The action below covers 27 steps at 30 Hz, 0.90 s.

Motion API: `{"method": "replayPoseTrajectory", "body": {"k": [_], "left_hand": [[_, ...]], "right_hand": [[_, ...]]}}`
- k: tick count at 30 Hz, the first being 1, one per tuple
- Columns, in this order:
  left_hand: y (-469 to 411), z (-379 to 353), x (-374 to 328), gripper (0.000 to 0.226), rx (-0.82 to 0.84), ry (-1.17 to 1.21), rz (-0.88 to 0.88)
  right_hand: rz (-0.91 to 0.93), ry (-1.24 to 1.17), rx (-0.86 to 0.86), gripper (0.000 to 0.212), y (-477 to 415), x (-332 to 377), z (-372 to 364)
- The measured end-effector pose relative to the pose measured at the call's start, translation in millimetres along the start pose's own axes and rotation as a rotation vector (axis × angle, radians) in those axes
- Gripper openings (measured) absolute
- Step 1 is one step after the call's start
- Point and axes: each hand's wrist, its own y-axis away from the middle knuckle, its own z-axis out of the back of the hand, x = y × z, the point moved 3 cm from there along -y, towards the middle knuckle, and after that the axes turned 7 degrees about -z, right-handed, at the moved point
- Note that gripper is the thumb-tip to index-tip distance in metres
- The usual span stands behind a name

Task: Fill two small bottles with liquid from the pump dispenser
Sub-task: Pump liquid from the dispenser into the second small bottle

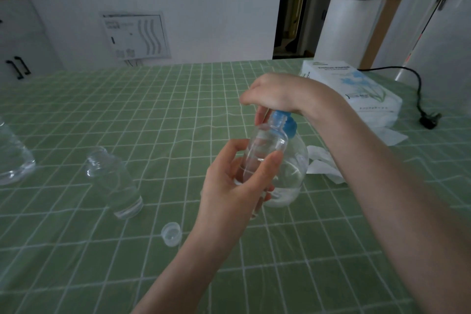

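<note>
Clear plastic is showing in two small bottles: one [263, 153] is tilting in the left hand [234, 186], thumb and fingers wrapping its body, its neck meeting the blue pump head of the single pump dispenser [285, 168]; the other small bottle [114, 181] is standing uncapped on the green checked tablecloth [153, 109], well to the left. The right hand [275, 92] is curling down over the pump top. One loose cap [172, 233] is lying near the second bottle, and one tissue pack [349, 86] is sitting beyond the dispenser.
</note>
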Motion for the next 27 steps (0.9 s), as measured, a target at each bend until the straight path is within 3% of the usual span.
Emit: {"method": "replayPoseTrajectory", "body": {"k": [27], "left_hand": [[0.0,-0.5,1.5,0.042,0.003,0.007,0.001]], "right_hand": [[-0.025,-0.036,0.002,0.045,-1.8,-2.7,-4.3]]}}
